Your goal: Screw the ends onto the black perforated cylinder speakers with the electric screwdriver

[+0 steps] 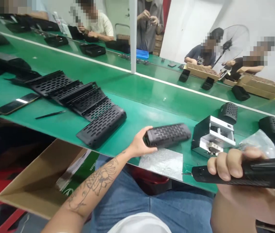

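Casing (168, 135), black and perforated, lies on the green tabletop (137, 106) near its front edge, just above a grey sheet (163, 161). Its long axis runs left to right and tilts slightly up toward the right; the near end faces my left hand (141, 145), the far end points at the white metal jig (212, 136). I have my left fingers cupped around that near end, thumb under, gripping it while the rest of the body rests on the tabletop.

My right hand (229, 165) is clenched around a black power driver (244, 173), held level, its bit tip pointing left toward the grey sheet, well apart from the casing.

I judge the risks as follows. The grip is at one end only, so the casing could swing or roll on its rounded side if pushed off-centre, and its far end sits near the jig and could knock it. The driver's tip could scratch the casing if it comes in while the casing is loose.

Further left, a row of black grille panels (84, 100) overlaps along the tabletop, with a phone (17, 103) and tweezers (50, 114) beside them. An open carton (40, 181) sits below the edge. Other people work across the line.
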`<action>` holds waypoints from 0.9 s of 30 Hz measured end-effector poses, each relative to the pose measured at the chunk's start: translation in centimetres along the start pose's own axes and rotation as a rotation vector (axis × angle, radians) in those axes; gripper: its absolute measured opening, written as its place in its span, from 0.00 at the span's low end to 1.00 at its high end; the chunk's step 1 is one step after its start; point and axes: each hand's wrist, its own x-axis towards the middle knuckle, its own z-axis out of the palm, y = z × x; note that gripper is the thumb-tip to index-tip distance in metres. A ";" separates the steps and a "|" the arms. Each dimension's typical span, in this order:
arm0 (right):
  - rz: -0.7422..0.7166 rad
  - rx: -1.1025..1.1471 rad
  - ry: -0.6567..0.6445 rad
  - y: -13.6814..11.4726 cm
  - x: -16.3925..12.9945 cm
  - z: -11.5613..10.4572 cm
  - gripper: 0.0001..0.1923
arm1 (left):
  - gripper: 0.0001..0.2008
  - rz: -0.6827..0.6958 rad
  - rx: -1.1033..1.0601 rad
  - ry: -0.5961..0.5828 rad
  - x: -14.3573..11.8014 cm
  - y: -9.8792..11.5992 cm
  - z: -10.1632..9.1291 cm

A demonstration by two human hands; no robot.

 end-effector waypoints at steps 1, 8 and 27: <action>-0.061 0.007 0.049 0.5 -0.3 -1.0 0.32 | 0.58 -0.037 0.003 0.072 2.8 0.2 0.5; -0.270 -0.197 0.487 4.3 -0.8 -5.5 0.32 | 0.55 -0.279 0.123 0.452 24.5 2.8 7.9; -0.363 -0.393 0.634 7.3 3.5 -9.6 0.40 | 0.66 -0.229 1.041 0.180 7.1 1.6 -17.4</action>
